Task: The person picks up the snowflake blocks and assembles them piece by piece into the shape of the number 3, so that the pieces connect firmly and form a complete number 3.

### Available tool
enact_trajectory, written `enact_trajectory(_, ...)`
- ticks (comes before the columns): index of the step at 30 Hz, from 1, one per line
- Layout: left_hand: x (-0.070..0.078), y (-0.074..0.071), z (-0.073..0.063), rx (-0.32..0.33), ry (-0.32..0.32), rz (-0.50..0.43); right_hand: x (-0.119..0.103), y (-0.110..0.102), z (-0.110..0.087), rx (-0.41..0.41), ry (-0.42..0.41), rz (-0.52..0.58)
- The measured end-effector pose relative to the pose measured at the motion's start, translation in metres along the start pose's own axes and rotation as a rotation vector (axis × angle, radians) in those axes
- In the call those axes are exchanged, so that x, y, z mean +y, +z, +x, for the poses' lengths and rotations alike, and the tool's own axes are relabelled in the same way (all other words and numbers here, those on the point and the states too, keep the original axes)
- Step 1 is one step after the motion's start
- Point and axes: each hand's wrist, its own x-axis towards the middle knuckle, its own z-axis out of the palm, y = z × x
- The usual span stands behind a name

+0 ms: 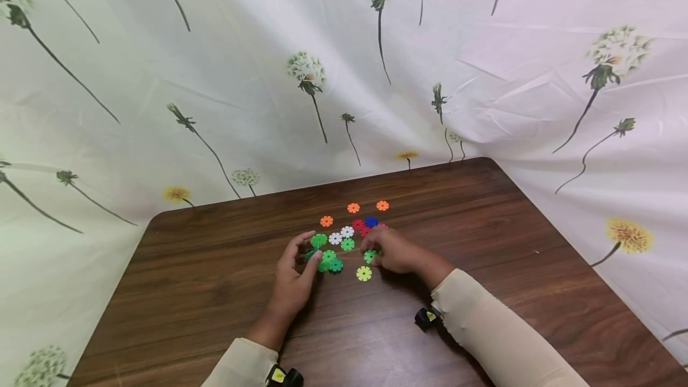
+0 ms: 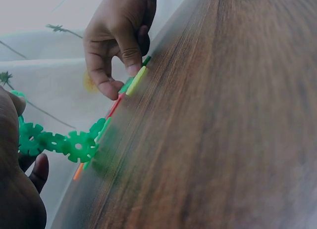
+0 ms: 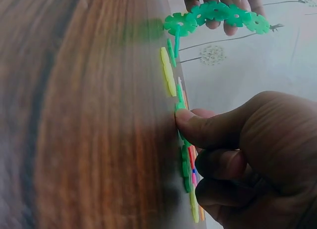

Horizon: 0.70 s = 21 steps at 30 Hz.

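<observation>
In my left hand (image 1: 290, 279) is a curved chain of joined green notched discs (image 3: 215, 11), raised off the table at its middle. One end of this chain comes down close to the tabletop. My right hand (image 1: 399, 251) pinches a single green notched disc (image 1: 369, 257) between thumb and fingers, low over the table. Just in front of it lies a yellow disc (image 1: 364, 273). Another green disc (image 1: 347, 244) lies between the hands. In the left wrist view, the thumb and forefinger of the right hand (image 2: 119, 31) reach down to the discs.
Beyond the hands lie white discs (image 1: 347, 232), red discs (image 1: 358, 224) and a blue disc (image 1: 371, 221). Three orange discs (image 1: 353, 208) are farther back on the brown wooden table (image 1: 204, 291). A flower-printed cloth (image 1: 242, 106) hangs behind the table edge.
</observation>
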Motion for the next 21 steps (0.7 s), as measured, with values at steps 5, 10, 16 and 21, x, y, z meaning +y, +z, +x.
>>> enact_trajectory(5, 0.0003, 0.0003, 0.0003, 0.005, 0.008, 0.004, -0.0001, 0.0004, -0.0001, 0.012, 0.002, -0.017)
enact_trajectory(10, -0.0002, 0.0005, 0.0007, 0.004, 0.017, -0.002, 0.0019, -0.0001, 0.0006, 0.018, -0.034, -0.011)
enact_trajectory(16, -0.0004, 0.0004, 0.0011, 0.013, 0.043, -0.012, 0.0035, -0.0019, -0.0001, 0.024, -0.074, 0.047)
enact_trajectory(21, -0.0008, 0.0005, 0.0017, 0.017, 0.08, 0.007, 0.0037, -0.0019, 0.0002, 0.03, -0.077, 0.141)
